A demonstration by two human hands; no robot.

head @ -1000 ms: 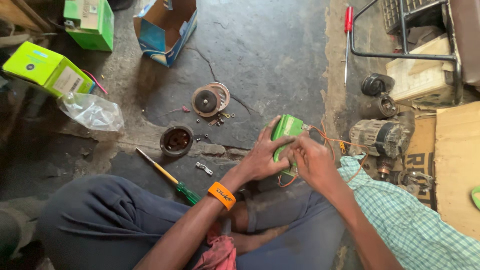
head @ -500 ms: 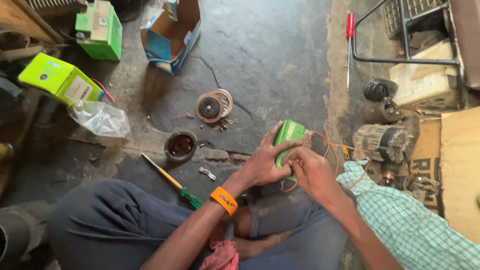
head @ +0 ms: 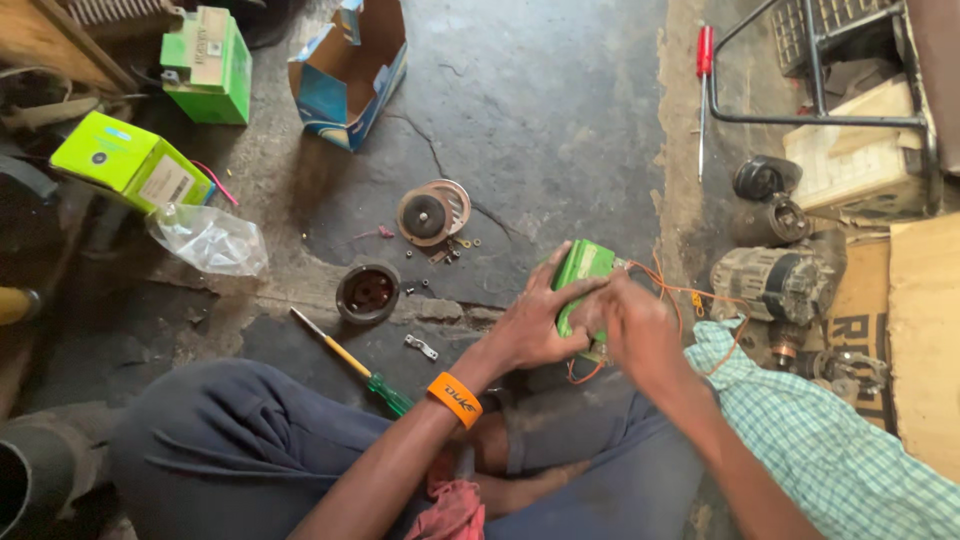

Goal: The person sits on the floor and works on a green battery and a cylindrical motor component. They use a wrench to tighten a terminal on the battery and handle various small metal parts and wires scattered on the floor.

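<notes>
The left hand (head: 535, 325), an orange wristband (head: 455, 398) on its wrist, wraps around a small green box-shaped unit (head: 580, 275) from the left, fingers curled over its top face and thumb along the near side. The right hand (head: 635, 325) closes over the unit's near end from the right, its fingers bent down where thin orange wires (head: 690, 295) leave the casing. The unit sits just above the person's lap over the dark concrete floor (head: 540, 110), its long axis running away from the person and tilted slightly rightward, far end pointing up-frame; a green-handled screwdriver (head: 350, 362) lies on the floor to the left.
</notes>
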